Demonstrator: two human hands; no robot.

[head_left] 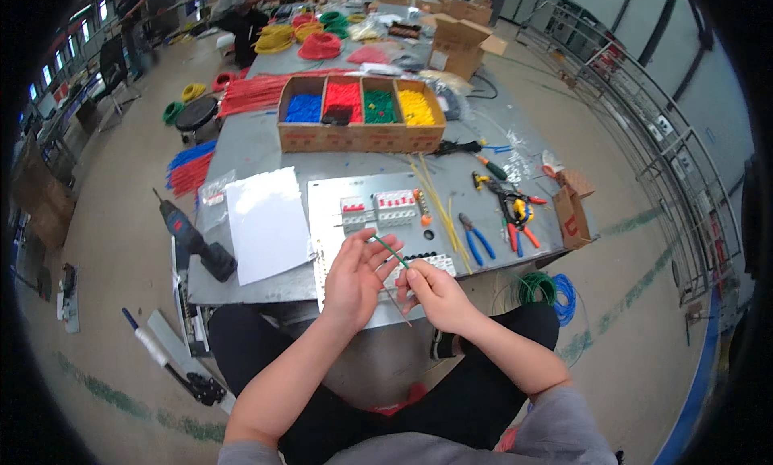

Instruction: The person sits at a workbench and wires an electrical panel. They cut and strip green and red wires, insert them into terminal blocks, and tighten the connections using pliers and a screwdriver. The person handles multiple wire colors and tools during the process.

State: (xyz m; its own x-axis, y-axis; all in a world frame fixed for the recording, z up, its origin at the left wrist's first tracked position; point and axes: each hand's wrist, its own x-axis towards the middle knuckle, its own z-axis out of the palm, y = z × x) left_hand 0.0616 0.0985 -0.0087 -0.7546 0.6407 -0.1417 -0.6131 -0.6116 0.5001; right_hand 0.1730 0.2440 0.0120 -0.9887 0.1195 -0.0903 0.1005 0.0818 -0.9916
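Note:
A short green wire (390, 249) is pinched between the thumb and fingers of my right hand (439, 297). Its far part runs across the fingers of my left hand (356, 278), which is turned palm up with the fingers stretched out. Both hands are over the near part of a pale mounting plate (326, 193). On that plate sit a small group of circuit breakers with red switches (354, 215) and a wider row of breakers (396, 209). A white terminal row (439, 262) is partly hidden behind my right hand.
Left of the plate lie white paper sheets (267, 223) and a cordless drill (193, 238). Behind it stands a cardboard box (362, 137) with coloured small parts. Yellow wires (441, 203), blue-handled pliers (477, 238) and more hand tools (515, 211) lie to the right. Wire coils (538, 289) hang beyond the table edge.

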